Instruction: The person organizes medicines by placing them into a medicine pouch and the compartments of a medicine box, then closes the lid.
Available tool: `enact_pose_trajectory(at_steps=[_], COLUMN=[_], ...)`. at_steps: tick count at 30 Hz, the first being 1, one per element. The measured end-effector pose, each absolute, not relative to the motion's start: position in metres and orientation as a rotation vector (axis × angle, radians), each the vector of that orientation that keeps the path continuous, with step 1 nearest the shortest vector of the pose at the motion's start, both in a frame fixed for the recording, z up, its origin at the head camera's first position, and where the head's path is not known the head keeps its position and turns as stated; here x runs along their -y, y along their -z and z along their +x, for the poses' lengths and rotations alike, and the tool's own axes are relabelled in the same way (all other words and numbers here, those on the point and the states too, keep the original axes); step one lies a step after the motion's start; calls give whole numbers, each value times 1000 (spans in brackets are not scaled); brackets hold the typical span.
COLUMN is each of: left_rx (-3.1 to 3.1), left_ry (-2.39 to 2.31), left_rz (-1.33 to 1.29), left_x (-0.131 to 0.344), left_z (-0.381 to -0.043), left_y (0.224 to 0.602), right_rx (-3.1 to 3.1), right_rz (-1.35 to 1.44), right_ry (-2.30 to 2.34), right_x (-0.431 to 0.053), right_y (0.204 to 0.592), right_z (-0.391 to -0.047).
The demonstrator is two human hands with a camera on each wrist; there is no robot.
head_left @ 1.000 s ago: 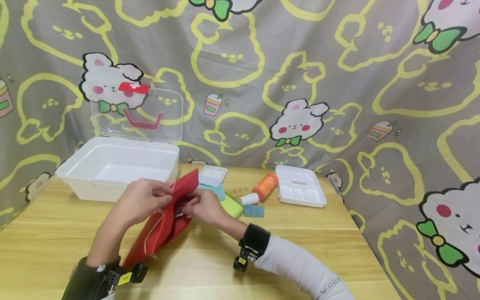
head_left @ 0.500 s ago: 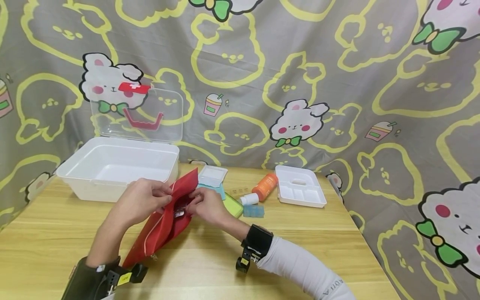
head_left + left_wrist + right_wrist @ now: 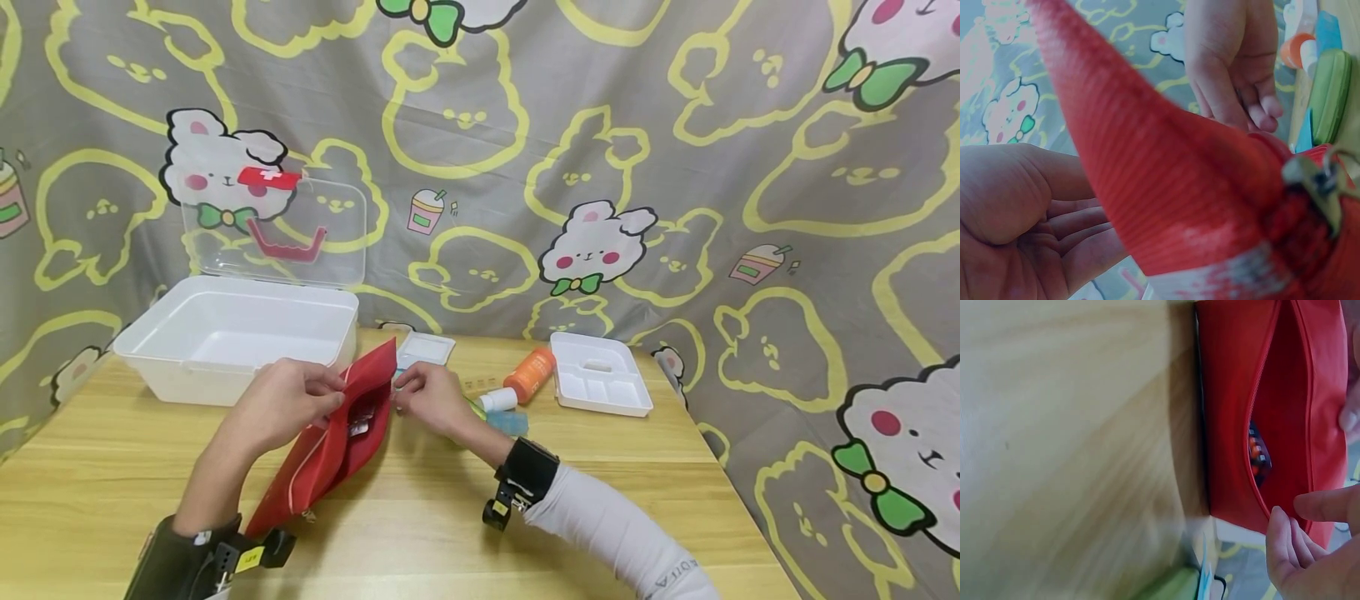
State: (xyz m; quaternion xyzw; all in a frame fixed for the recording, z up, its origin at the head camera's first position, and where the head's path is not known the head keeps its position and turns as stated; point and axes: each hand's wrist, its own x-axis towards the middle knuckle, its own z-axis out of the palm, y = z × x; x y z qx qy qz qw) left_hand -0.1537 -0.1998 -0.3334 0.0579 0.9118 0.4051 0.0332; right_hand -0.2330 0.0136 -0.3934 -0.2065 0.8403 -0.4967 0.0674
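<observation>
Head view is showing the red pouch point(image 3: 318, 458) tilting low over the table point(image 3: 585, 508), unzipped, btwn both hands; can't tell if its bottom is touching wood. L hand point(image 3: 288, 400) is pinching the upper lip, fingers curled; R hand point(image 3: 435, 396) is sitting at the far end of the zip mouth, thumb & fingertips narrow, nearly meeting, but can't tell if they're gripping the lip. Step in hand: prob. managing the open mouth, w/ a dark-and-orange item point(image 3: 1259, 453) lying inside; next move prob. calls for a firm L pinch & R fingertips clearing the zip edge w/o snagging. Edges: white box point(image 3: 195, 383) is standing just behind L hand, clear lid point(image 3: 341, 258) up; green case point(image 3: 1329, 100) & white bottle point(image 3: 498, 399) are crowding R hand, orange bottle point(image 3: 530, 373) & white tray point(image 3: 600, 408) sitting farther right. Most open room is lying near right.
</observation>
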Motion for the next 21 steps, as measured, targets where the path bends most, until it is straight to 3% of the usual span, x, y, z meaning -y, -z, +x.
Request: enact_pose_trajectory(at_steps=[21], left_rx=[-2796], left_ry=[-1257], left_rz=[170], left_x=[200], left_z=[-153], left_y=[332], right_rx=[-2903], right_rz=[-322], right_ry=[1324], right_x=[-36], right_y=[396], right_z=[-302])
